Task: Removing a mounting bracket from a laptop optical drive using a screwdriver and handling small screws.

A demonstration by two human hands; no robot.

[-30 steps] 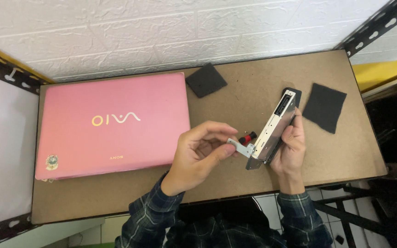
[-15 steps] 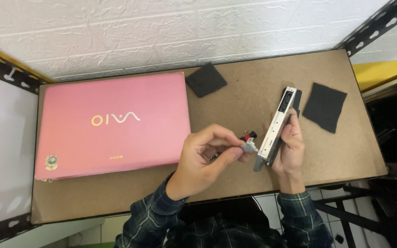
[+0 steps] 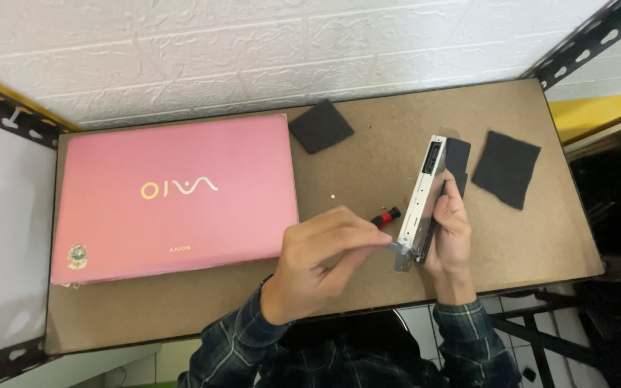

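Observation:
My right hand [image 3: 451,233] grips a slim silver and black drive [image 3: 423,188] and holds it on edge above the brown table [image 3: 368,154]. At the drive's near end, my left hand [image 3: 325,257] pinches a small metal bracket [image 3: 399,251] between thumb and fingertips. A small screwdriver with a red and black handle [image 3: 386,215] lies on the table just beyond my left fingers. A closed pink laptop [image 3: 174,197] rests to the left.
Two black square pads lie on the table, one [image 3: 320,126] near the laptop's far right corner and one [image 3: 506,167] right of the drive. A tiny pale speck, maybe a screw [image 3: 332,194], sits between laptop and drive. Black metal shelf posts [image 3: 583,36] flank the table.
The drive has been turned from showing its broad face to standing edge-on and more upright. My left hand has stayed at the bracket on its near end.

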